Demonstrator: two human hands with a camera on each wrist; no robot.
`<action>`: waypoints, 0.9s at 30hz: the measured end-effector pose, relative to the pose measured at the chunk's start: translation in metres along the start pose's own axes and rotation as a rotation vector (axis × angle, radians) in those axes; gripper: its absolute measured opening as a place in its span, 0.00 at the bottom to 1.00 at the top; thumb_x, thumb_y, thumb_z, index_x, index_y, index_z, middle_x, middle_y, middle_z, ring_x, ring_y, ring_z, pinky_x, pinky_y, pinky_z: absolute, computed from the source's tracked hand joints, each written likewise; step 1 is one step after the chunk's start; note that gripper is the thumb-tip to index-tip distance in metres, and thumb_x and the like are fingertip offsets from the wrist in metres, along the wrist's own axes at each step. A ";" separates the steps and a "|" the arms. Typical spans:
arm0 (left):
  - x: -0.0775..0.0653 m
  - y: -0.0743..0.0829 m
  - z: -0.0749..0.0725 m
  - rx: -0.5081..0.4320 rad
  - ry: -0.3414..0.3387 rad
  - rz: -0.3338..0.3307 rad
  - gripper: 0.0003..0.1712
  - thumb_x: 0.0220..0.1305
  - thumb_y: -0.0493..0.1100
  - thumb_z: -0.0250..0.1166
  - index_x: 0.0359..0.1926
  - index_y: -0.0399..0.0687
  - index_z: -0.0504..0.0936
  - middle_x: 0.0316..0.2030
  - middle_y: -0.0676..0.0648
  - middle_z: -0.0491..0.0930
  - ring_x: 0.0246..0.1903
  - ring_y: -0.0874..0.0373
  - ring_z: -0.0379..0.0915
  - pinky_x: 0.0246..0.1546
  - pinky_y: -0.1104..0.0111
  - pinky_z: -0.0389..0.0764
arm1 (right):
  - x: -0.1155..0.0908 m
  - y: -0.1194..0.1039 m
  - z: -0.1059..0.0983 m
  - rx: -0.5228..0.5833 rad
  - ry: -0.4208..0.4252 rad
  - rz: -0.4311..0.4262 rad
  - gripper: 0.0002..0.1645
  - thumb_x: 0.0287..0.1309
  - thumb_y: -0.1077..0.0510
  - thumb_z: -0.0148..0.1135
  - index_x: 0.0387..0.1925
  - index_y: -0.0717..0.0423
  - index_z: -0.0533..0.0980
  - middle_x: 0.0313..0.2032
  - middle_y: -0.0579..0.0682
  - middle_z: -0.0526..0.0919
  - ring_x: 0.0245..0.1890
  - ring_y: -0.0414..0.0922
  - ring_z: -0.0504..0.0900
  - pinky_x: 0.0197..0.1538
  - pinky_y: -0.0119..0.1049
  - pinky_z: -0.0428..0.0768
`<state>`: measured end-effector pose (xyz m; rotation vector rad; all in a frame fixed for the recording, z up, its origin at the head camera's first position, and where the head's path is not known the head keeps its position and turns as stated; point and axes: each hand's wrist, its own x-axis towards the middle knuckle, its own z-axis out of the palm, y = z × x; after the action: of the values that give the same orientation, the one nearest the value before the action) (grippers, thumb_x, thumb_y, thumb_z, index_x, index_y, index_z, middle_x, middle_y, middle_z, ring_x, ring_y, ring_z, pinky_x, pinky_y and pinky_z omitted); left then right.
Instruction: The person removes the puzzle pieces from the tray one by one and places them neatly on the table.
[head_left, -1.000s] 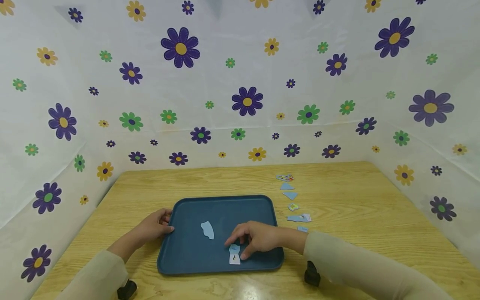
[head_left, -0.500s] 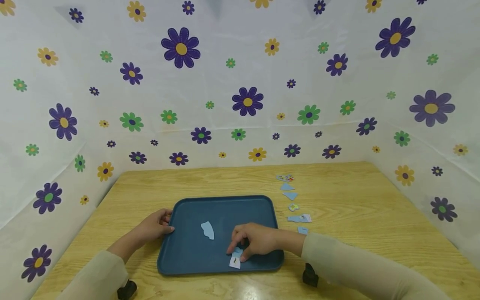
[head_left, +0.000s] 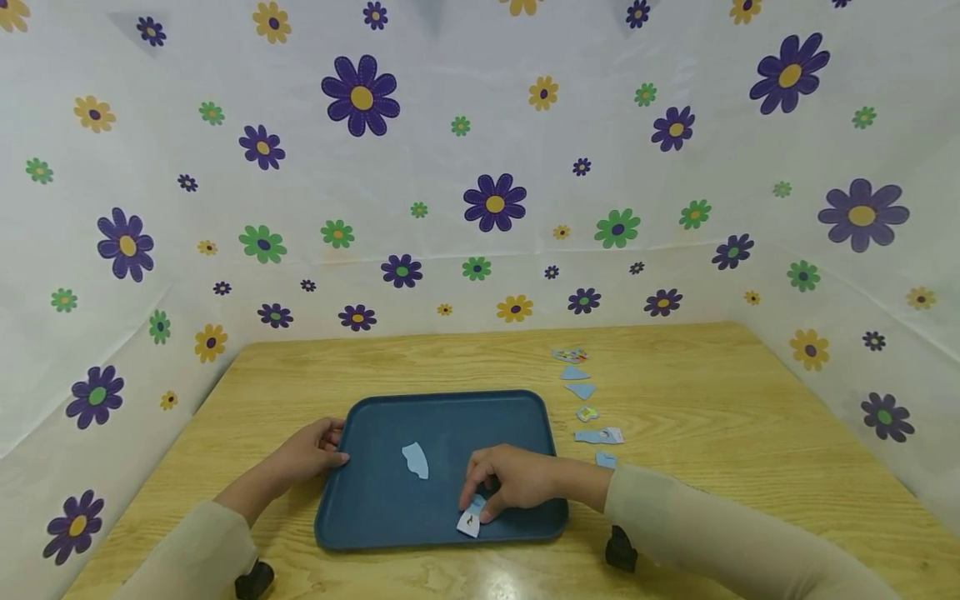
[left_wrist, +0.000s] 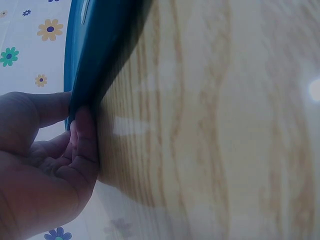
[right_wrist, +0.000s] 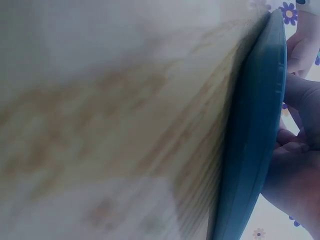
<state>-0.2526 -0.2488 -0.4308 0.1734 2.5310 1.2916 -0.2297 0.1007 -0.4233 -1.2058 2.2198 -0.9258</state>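
A blue tray [head_left: 375, 521] lies on the table. My left hand [head_left: 303, 454] grips its left rim; in the left wrist view the thumb is over the rim and the curled fingers are beneath it, with the tray's edge [left_wrist: 85, 60] between. Near the tray's front right, my right hand [head_left: 517, 479] pinches a small light-blue and white puzzle piece [head_left: 468, 523], thumb on one side and fingers on the other. Part of that piece is hidden under the hand. Another puzzle piece [head_left: 416, 461], plain light blue with a curved edge, lies left of it on the tray.
Right of the tray, several puzzle pieces stand in a column on the wooden table [head_left: 690, 400], among them a long one [head_left: 598, 436] and a colourful one [head_left: 570, 356]. A white flowered sheet [head_left: 442, 150] encloses the back and sides.
My right hand's fingers have drawn in around the puzzle piece and turned it, its white end now slanting to the left. The left hand and tray have stayed put.
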 end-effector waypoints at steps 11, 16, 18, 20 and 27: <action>0.001 -0.003 -0.001 -0.018 -0.009 -0.014 0.33 0.63 0.29 0.63 0.66 0.24 0.60 0.44 0.38 0.70 0.41 0.48 0.69 0.36 0.61 0.76 | -0.008 0.000 -0.004 0.048 0.062 0.015 0.13 0.52 0.60 0.72 0.42 0.49 0.85 0.38 0.37 0.76 0.34 0.38 0.70 0.40 0.29 0.72; 0.001 -0.002 0.000 -0.025 -0.008 -0.014 0.33 0.63 0.29 0.62 0.66 0.25 0.60 0.44 0.38 0.70 0.41 0.48 0.69 0.36 0.61 0.77 | -0.013 -0.001 -0.006 0.054 0.096 0.044 0.12 0.53 0.60 0.71 0.42 0.48 0.85 0.39 0.38 0.76 0.36 0.40 0.71 0.40 0.31 0.72; 0.001 -0.001 -0.001 -0.021 -0.012 -0.009 0.33 0.63 0.29 0.62 0.66 0.24 0.59 0.44 0.38 0.70 0.41 0.48 0.69 0.36 0.61 0.77 | -0.013 0.001 -0.006 0.055 0.109 0.057 0.12 0.54 0.60 0.71 0.42 0.47 0.85 0.39 0.37 0.77 0.36 0.40 0.71 0.40 0.31 0.72; 0.000 0.000 -0.001 -0.026 -0.011 -0.009 0.33 0.63 0.29 0.62 0.65 0.24 0.59 0.44 0.38 0.70 0.41 0.48 0.69 0.36 0.61 0.76 | -0.014 0.002 -0.006 0.058 0.126 0.062 0.12 0.54 0.61 0.71 0.42 0.48 0.85 0.39 0.37 0.77 0.36 0.41 0.71 0.41 0.31 0.72; 0.000 -0.001 0.000 -0.048 -0.015 -0.004 0.33 0.63 0.28 0.62 0.65 0.23 0.59 0.43 0.38 0.69 0.41 0.49 0.69 0.36 0.61 0.77 | -0.019 0.004 -0.007 0.059 0.198 0.071 0.12 0.53 0.60 0.72 0.41 0.48 0.85 0.38 0.37 0.78 0.36 0.40 0.72 0.40 0.32 0.73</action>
<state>-0.2525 -0.2494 -0.4313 0.1674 2.4841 1.3425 -0.2264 0.1211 -0.4200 -1.0422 2.3528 -1.1157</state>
